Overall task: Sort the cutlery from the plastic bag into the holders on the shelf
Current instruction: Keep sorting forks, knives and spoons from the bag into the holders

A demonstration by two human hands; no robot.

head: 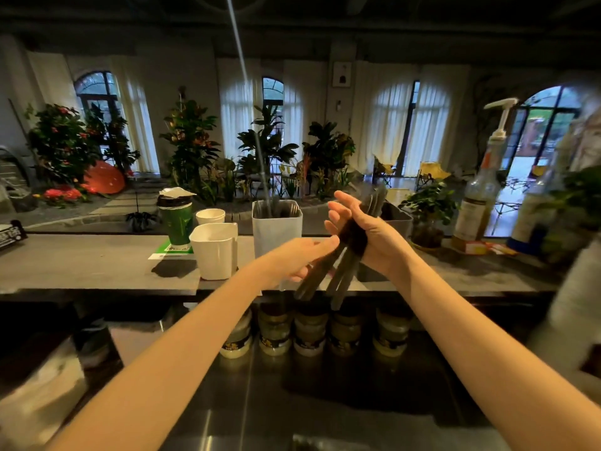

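Matt black plastic cutlery [353, 239] sits bunched in my right hand [374, 234] above a dull grey, stone-like shelf [81, 265]. Smooth white plastic holders [214, 252] stand there beside a glossy green paper cup [177, 222]. Below, the brushed-metal table [227, 402] gleams.

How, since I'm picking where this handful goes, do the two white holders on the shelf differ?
The left holder is lower; the right holder stands taller. The left holder looks empty; the right holder already has cutlery standing in it. The left holder shows fully; the left hand covers the right holder's base. Both are white, upright and open-topped.
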